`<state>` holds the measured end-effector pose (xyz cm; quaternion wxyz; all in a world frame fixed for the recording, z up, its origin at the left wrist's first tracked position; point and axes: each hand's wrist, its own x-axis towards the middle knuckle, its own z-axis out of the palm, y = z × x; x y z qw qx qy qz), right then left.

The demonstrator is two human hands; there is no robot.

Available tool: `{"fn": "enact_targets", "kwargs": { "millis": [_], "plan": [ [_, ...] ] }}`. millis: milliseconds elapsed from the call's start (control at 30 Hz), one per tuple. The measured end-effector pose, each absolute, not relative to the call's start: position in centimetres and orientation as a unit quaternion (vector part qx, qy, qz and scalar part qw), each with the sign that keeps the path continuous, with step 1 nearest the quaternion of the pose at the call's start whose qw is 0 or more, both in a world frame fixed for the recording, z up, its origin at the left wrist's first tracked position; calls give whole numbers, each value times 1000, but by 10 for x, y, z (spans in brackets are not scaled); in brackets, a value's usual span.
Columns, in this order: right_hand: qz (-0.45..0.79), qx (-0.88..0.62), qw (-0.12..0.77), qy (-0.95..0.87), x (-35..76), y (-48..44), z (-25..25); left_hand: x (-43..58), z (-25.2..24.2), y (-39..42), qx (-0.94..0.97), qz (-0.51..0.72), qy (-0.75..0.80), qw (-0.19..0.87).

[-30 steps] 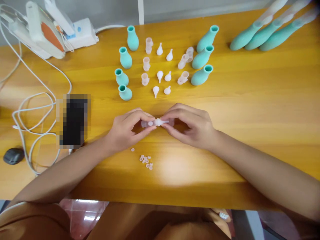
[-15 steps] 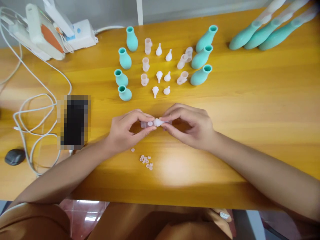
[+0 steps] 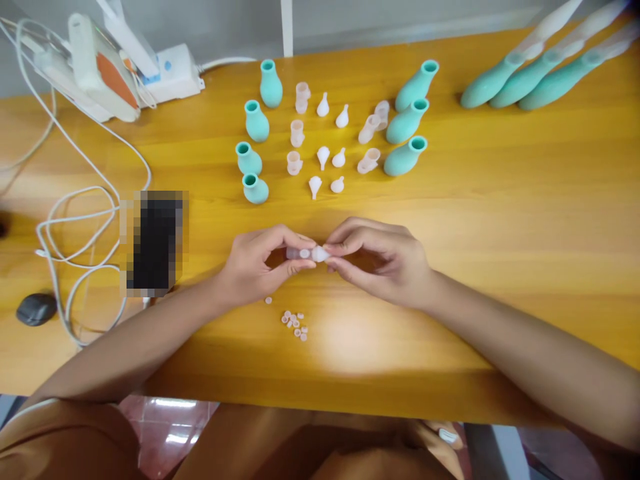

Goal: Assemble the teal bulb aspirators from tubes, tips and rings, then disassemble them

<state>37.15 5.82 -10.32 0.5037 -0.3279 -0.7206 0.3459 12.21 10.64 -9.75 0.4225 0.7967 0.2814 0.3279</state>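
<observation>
My left hand (image 3: 255, 267) pinches a small translucent plastic tube piece (image 3: 298, 254) between thumb and fingers, over the middle of the table. Against its right end sits a white funnel-shaped tip (image 3: 321, 253), with the fingertips of my right hand (image 3: 387, 263) closed on its narrow end. Whether the tip is seated in the tube piece I cannot tell. Beyond my hands stand several similar white tips (image 3: 323, 158) and translucent tube pieces (image 3: 297, 133). Nearer to me lie several tiny pale rings (image 3: 296, 323).
Teal bulbs (image 3: 257, 122) stand in a left group and a right group (image 3: 403, 159). At the far right lie three teal bulbs with clear tubes (image 3: 493, 81). On the left are a blurred black device (image 3: 156, 243), white cables (image 3: 75, 223), a black mouse (image 3: 36, 309) and a power strip (image 3: 175, 73).
The view has shifted slightly. My right fingers have slid towards the white tip's narrow end, and the tip shows its rounder side now. Both hands stay together in the middle.
</observation>
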Motion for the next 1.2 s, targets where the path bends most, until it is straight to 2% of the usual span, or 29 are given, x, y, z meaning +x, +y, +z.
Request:
{"fn": "enact_targets", "kwargs": {
  "millis": [233, 400, 500, 733, 867, 933, 1033, 1200],
  "plan": [
    [350, -364, 464, -727, 372, 62, -104, 126, -93, 108, 810, 323, 315, 374],
    [293, -431, 493, -697, 375, 61, -98, 125, -96, 109, 788, 362, 316, 385],
    [321, -442, 498, -673, 377, 62, -99, 125, -93, 110, 797, 369, 308, 365],
    [344, -386, 371, -771, 374, 62, -98, 129, -87, 113, 851, 359, 218, 315],
    [339, -366, 375, -781, 372, 63, -98, 123, -88, 114, 861, 345, 197, 318],
    [349, -370, 403, -761, 373, 64, -98, 118, -90, 117, 831, 407, 234, 298],
    [365, -386, 430, -730, 374, 65, -98, 112, -96, 127, 729, 549, 354, 203],
    [380, -389, 437, -716, 374, 65, -98, 108, -109, 147, 675, 504, 517, 151]
  ]
}}
